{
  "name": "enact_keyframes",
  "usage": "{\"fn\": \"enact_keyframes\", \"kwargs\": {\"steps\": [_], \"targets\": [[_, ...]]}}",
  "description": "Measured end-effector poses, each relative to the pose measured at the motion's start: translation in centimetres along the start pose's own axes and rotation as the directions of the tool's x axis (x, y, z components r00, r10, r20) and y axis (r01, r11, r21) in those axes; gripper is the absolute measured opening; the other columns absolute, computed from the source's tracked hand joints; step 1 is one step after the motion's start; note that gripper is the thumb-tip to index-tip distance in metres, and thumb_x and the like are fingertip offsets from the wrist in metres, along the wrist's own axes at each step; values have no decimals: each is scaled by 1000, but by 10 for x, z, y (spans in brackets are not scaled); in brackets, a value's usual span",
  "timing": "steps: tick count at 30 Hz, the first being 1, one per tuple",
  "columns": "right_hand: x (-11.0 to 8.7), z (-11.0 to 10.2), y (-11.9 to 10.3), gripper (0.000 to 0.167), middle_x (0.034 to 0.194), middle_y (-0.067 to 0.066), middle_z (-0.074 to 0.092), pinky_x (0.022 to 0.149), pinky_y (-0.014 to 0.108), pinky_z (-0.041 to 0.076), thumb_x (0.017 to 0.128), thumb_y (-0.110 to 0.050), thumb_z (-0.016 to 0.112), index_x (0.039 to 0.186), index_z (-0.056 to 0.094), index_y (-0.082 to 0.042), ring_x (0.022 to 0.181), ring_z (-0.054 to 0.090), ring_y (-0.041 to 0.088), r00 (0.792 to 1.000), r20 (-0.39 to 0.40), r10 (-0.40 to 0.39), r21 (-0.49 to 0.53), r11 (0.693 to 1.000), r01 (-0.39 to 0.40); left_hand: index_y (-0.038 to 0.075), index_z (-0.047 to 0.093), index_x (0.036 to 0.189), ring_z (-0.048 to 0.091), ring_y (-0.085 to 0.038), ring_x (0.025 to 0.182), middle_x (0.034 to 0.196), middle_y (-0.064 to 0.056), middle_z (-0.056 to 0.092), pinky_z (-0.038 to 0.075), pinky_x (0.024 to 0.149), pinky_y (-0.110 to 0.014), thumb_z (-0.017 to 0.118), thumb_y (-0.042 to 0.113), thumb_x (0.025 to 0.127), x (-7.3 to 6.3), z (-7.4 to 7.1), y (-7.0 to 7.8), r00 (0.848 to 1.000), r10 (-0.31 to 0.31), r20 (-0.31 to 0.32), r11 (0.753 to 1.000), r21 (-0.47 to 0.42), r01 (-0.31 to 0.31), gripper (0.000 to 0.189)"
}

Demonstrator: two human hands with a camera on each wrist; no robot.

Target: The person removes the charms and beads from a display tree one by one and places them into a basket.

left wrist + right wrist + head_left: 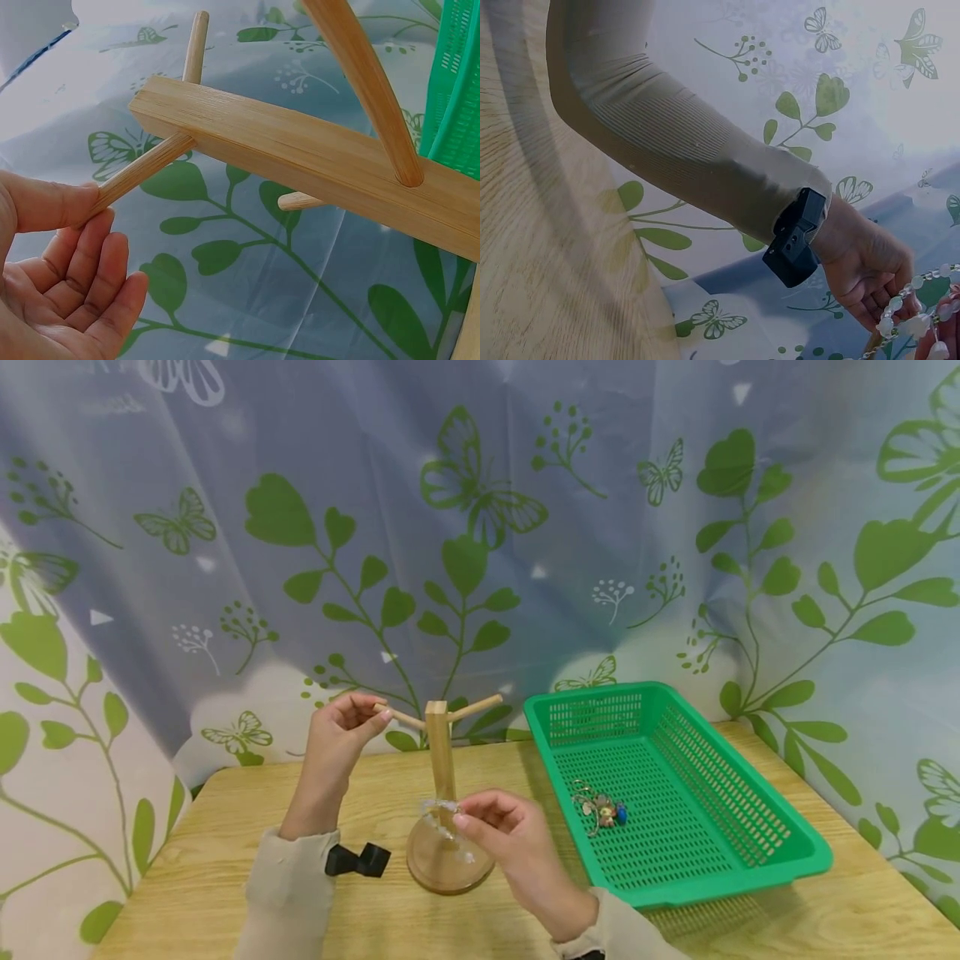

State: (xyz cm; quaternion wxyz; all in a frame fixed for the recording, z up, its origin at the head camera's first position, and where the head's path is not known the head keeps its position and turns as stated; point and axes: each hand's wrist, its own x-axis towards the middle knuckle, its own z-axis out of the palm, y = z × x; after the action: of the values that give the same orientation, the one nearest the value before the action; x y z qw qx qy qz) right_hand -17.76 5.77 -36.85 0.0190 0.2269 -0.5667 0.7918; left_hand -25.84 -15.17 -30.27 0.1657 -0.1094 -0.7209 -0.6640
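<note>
A wooden stand (442, 752) with a square post, angled pegs and a round base (448, 872) stands on the table. My left hand (335, 760) pinches the tip of its upper left peg (146, 166) between thumb and forefinger; the other fingers curl loosely below. In front of the post, my right hand (517, 839) holds a beaded bracelet (896, 304) between thumb and fingers. Clear and white beads show on it, with pale flower-like pieces in the right wrist view. The bracelet hangs just above the base in the head view.
To the right stands a green perforated basket (712, 895). Inside it, near its left wall, lies a small heap of trinkets (606, 814) with metal rings, a brown figure and a blue piece. A leaf-and-butterfly patterned curtain (337, 435) hangs behind the wooden table (202, 877).
</note>
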Motion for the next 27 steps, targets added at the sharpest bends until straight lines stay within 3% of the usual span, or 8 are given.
{"fn": "enact_keyframes", "kwargs": {"steps": [8,15,22,27], "targets": [[-4,-16,-6,19,85,-8,65,69,20,49,86,-1,65,88,69,-20,77,58,7,999,-42,1,-61,998,-3,2,64,91,56,-8,70,74,9,61,48,67,-21,65,-4,85,1,0,-1,1000,4,-9,1000,-15,-4,8],[-7,-31,-6,22,86,-8,65,71,20,50,87,-1,64,88,69,-22,78,59,6,999,-49,-12,-94,996,7,-5,62,95,56,-8,70,75,9,60,48,67,-21,66,-3,86,2,0,-1,1000,0,-2,1000,-2,0,10],[-10,-43,-12,19,86,-8,65,72,21,50,87,-1,64,88,69,-20,79,58,7,997,-71,24,-122,992,-32,1,64,91,56,-8,70,75,9,61,49,67,-21,66,-3,85,1,-1,0,1000,5,-4,1000,-16,-5,8],[-13,-54,-19,14,84,-7,64,72,24,50,86,-2,66,89,69,-16,78,58,8,994,-81,73,-147,985,-85,-1,63,92,56,-8,69,74,9,60,48,66,-21,66,-4,85,0,0,-1,1000,-3,-8,1000,-8,3,8]]}}
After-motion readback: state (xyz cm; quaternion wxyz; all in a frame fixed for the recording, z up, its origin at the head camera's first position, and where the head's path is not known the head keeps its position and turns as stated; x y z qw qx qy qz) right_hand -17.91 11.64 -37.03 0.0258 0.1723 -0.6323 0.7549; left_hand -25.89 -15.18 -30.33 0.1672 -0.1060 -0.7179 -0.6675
